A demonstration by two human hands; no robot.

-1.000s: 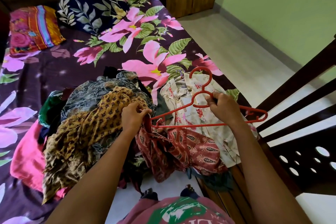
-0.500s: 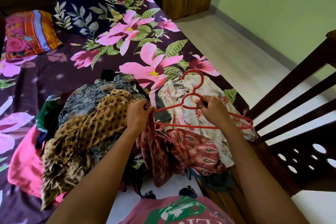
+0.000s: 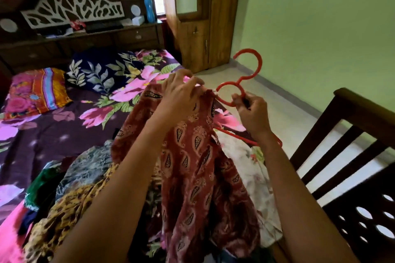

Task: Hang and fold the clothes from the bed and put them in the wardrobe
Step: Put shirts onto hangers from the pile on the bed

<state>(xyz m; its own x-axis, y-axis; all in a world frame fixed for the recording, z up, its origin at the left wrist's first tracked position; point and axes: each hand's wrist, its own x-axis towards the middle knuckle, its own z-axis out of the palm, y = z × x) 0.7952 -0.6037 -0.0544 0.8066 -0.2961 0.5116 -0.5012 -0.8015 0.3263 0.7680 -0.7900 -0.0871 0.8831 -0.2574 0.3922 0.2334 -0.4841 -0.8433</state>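
We're feeding the red paisley garment (image 3: pixel 192 156) onto the red hanger (image 3: pixel 259 64), centre frame.

Our left hand (image 3: pixel 181 92) pinches the garment's top edge right beside the hanger's ring, so the cloth drapes free above the clothes pile (image 3: pixel 85 177) on the floral bed (image 3: pixel 53 134). Our right hand (image 3: pixel 252 113) curls its fingers round the hanger's neck, steadying it hook-up. The wooden wardrobe (image 3: pixel 201 28) waits at upper centre.

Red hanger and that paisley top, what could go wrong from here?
The left hand only pinches the paisley top at its upper edge, so it might slip off before it seats on the red hanger. The top's hem hangs over the clothes pile and could drag pieces along.
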